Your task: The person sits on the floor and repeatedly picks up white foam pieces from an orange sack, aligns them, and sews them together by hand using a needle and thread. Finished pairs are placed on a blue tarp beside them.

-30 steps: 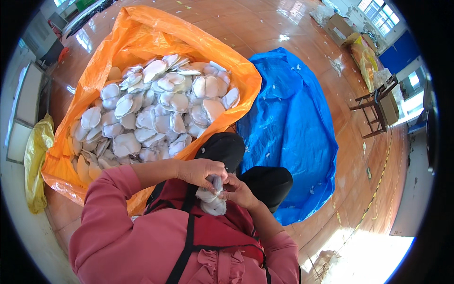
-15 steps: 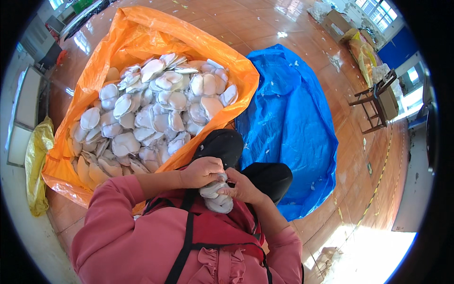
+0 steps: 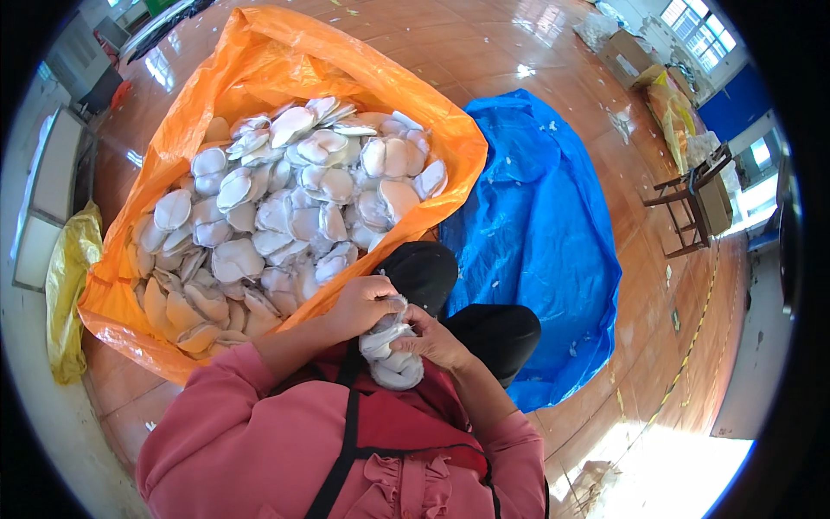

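Note:
Over my lap, both hands hold a stack of soft white rounded fabric pads (image 3: 396, 370). My left hand (image 3: 363, 306) closes on the stack's upper end, fingers pinched together. From the other side, my right hand (image 3: 435, 342) grips the same pads, its thumb lying across them. The fingertips of both hands meet close together, and what they pinch there is partly hidden. Ahead and to the left, an open orange woven sack (image 3: 186, 117) is filled with similar white and beige pads (image 3: 238, 259), many in small stacks with wispy fluff among them.
A blue woven sack (image 3: 536, 233) lies spread on the tiled floor (image 3: 432, 52) to the right of the orange one. My knees (image 3: 497, 333) are between the sacks and me. A wooden chair (image 3: 692, 203) stands farther right; a yellow sack (image 3: 72, 294) leans at the left wall.
The view has shifted a little, so the sacks sit slightly differently in it. Both hands keep hold of the pads, with only small finger movements.

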{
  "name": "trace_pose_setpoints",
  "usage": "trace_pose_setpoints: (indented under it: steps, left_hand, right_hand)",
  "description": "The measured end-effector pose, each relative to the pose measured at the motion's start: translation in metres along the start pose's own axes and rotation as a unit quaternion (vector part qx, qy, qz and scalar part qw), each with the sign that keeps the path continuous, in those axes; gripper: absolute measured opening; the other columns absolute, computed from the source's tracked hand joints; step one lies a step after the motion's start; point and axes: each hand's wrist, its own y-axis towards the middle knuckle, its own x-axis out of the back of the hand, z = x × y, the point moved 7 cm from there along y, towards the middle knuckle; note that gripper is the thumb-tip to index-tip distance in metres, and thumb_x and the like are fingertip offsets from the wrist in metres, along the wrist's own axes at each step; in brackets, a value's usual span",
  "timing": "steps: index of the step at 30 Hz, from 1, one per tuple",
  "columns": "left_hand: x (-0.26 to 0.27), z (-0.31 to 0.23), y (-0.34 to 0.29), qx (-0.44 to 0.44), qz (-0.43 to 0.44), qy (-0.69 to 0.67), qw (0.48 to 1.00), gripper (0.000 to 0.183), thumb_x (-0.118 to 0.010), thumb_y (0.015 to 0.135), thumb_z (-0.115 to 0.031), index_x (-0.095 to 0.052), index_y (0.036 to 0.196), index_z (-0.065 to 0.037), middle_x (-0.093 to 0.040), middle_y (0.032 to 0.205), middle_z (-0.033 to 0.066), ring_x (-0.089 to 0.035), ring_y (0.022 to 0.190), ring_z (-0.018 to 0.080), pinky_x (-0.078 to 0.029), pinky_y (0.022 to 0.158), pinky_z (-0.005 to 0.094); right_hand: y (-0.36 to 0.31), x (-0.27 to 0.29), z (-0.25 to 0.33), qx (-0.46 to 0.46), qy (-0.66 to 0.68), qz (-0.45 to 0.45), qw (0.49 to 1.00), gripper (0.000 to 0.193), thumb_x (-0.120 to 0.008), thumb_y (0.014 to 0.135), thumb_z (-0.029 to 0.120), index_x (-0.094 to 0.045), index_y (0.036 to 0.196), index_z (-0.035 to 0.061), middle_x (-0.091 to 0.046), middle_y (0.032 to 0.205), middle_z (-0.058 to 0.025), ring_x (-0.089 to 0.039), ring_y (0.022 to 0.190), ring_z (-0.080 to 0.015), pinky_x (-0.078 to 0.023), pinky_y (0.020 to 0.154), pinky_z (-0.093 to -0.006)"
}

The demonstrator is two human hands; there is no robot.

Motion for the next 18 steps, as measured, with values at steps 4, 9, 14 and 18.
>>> trace_pose_setpoints:
  steps: [4, 9, 14, 18]
  left_hand:
    - [-0.013, 0.030, 0.003, 0.103, 0.010, -0.056, 0.993, 0.015, -0.073, 0.082, -0.014, -0.070, 0.084, 0.000, -0.065, 0.077, 0.0081, -0.063, 0.070, 0.0180, -0.048, 0.064, 0.0310]
    - [-0.025, 0.028, 0.005, 0.050, 0.048, 0.002, 0.998, 0.014, -0.073, 0.082, -0.015, -0.071, 0.081, -0.001, -0.067, 0.076, 0.0085, -0.065, 0.071, 0.0195, -0.049, 0.065, 0.0311]
    - [-0.034, 0.009, 0.021, -0.002, 0.048, 0.078, 0.996, 0.017, -0.073, 0.078, -0.018, -0.069, 0.076, -0.001, -0.065, 0.075, 0.0112, -0.064, 0.071, 0.0263, -0.049, 0.064, 0.0354]
    - [-0.037, 0.013, 0.032, -0.016, 0.040, 0.105, 0.994, 0.018, -0.073, 0.076, -0.019, -0.068, 0.074, -0.002, -0.062, 0.074, 0.0120, -0.062, 0.070, 0.0298, -0.048, 0.063, 0.0386]
  right_hand:
    - [-0.003, 0.006, -0.016, -0.029, 0.038, -0.023, 0.999, 0.043, -0.082, 0.081, 0.017, -0.053, 0.112, 0.0097, -0.056, 0.108, -0.0013, -0.052, 0.104, -0.0133, -0.044, 0.094, -0.0302]
    - [-0.014, 0.009, -0.020, -0.015, -0.005, -0.026, 1.000, 0.038, -0.079, 0.083, 0.013, -0.051, 0.108, 0.0085, -0.055, 0.104, -0.0022, -0.052, 0.099, -0.0123, -0.044, 0.089, -0.0277]
    - [-0.010, 0.032, -0.024, -0.006, -0.072, -0.077, 0.994, 0.041, -0.078, 0.077, 0.000, -0.052, 0.108, 0.0074, -0.057, 0.100, -0.0022, -0.056, 0.094, -0.0128, -0.048, 0.085, -0.0285]
    - [-0.005, 0.033, -0.013, 0.031, -0.117, -0.162, 0.979, 0.041, -0.076, 0.071, -0.007, -0.054, 0.102, 0.0068, -0.058, 0.098, -0.0012, -0.058, 0.092, -0.0127, -0.050, 0.084, -0.0297]
